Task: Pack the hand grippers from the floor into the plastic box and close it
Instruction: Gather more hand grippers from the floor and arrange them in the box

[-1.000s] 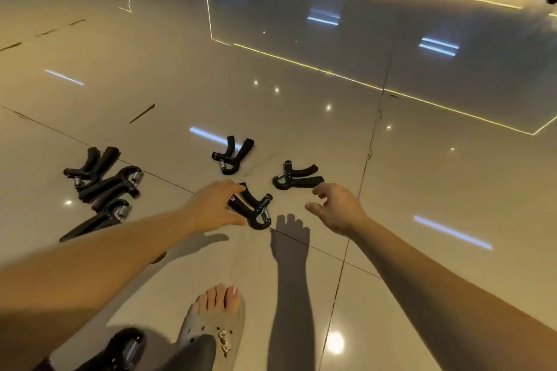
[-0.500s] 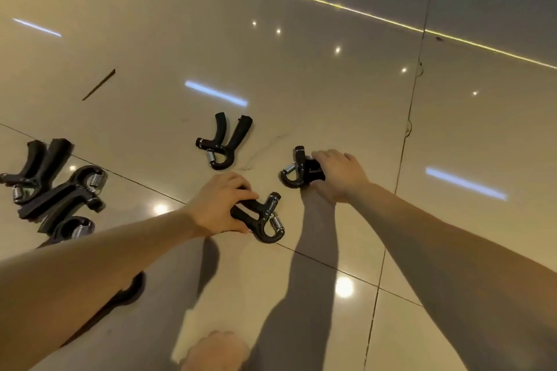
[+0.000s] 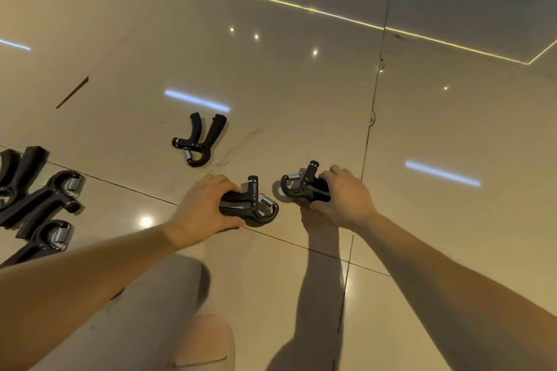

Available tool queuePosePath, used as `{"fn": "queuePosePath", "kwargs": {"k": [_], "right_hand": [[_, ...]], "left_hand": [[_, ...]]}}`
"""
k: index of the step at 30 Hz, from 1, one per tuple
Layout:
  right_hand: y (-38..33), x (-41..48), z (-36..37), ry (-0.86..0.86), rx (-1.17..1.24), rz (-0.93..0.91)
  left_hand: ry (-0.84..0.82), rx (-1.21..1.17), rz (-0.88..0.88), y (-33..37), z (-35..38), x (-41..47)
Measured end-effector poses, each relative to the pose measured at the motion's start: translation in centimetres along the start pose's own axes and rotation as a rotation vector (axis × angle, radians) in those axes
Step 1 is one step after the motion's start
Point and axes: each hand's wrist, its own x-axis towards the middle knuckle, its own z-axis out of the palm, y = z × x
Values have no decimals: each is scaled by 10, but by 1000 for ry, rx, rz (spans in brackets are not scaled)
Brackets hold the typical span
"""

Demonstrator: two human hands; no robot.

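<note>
The left hand [image 3: 202,211] clasps one black spring-loaded hand gripper [image 3: 251,205], the right hand [image 3: 346,196] a second gripper [image 3: 301,187]; a third gripper [image 3: 200,140] lies beyond, nearer the left hand, handles pointing far.

On the floor [image 3: 437,117], two hand grippers lie side by side, near each other but apart. The left gripper [image 3: 251,205] is in the left hand [image 3: 202,211] and the right gripper [image 3: 300,185] in the right hand [image 3: 346,197]. A third gripper [image 3: 200,141] lies behind and left of them. A cluster of grippers [image 3: 42,205] lies well apart at the far left.
</note>
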Motion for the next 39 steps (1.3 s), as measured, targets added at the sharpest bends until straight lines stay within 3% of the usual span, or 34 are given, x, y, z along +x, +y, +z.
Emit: {"fn": "queuePosePath", "kwargs": {"k": [5, 13, 19, 30, 39], "right_hand": [[29, -69, -52, 122, -38, 31], [72, -217, -159, 290, -50, 124], [115, -338, -212, 305, -119, 196], [197, -475, -203, 268, -81, 281], [252, -538, -173, 271, 87, 392]], "left_hand": [[70, -79, 46, 65, -28, -7], [74, 18, 280, 214, -80, -36], [38, 49, 429, 331, -83, -77], [-86, 76, 580, 476, -3, -130], [-185, 87, 604, 519, 74, -161]]}}
